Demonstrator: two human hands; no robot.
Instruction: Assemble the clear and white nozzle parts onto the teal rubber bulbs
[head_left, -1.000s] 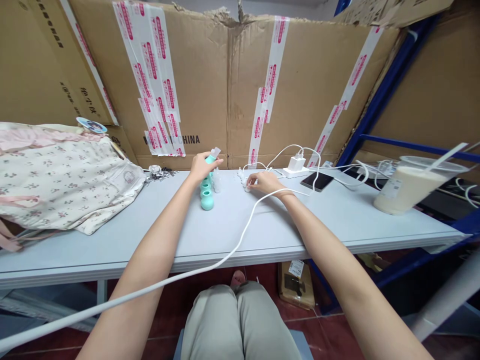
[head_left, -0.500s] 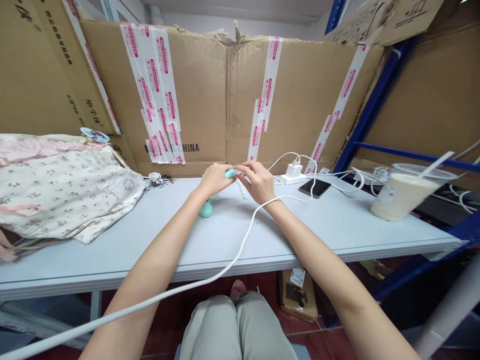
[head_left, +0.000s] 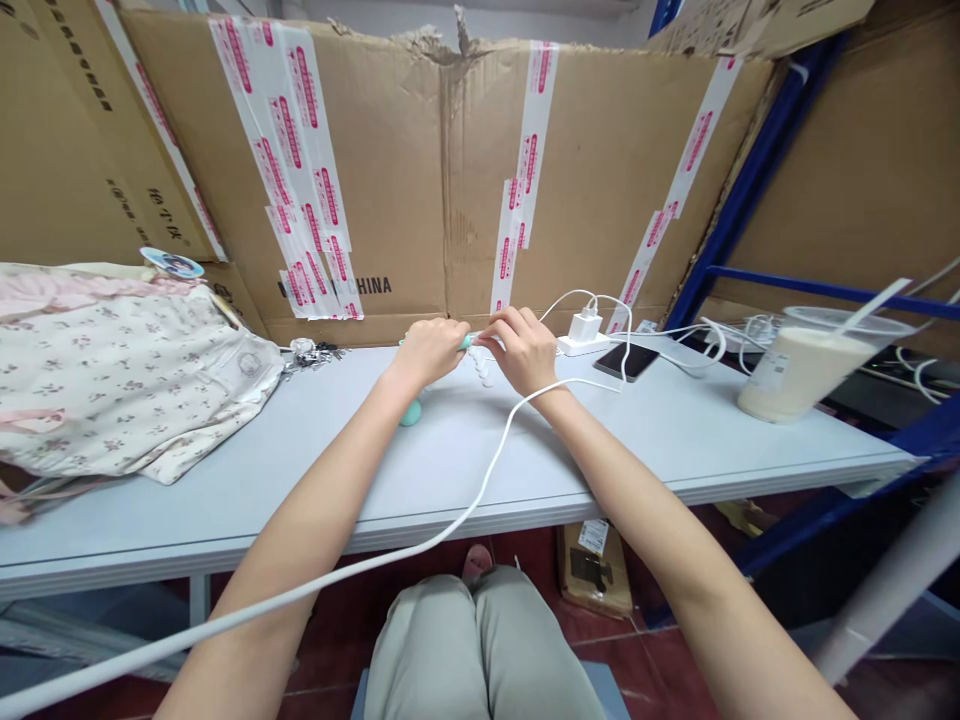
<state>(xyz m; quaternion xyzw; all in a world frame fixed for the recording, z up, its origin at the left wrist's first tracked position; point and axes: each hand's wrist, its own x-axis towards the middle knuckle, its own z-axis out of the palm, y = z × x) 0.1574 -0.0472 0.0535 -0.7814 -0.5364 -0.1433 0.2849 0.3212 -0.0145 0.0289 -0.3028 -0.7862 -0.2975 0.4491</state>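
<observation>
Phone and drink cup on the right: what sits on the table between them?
In the head view, white cables loop across the table between the phone and the drink cup; the tabletop nearer the front edge is bare.

A pale grey counter (head_left: 420, 470) runs before a wall of flattened cardboard boxes (head_left: 405, 170) (striped with pink-printed tape). Blue steel shelving (head_left: 739, 190) stands right; dark red floor (head_left: 540, 570) lies below.

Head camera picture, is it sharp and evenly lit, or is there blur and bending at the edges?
Head view: soft, even light with faint shadows; the hands and white table are fairly sharp; wide-angle bending curves the table edge and stretches the forearms; the drink cup and the pale bar at lower right are smeared.
</observation>
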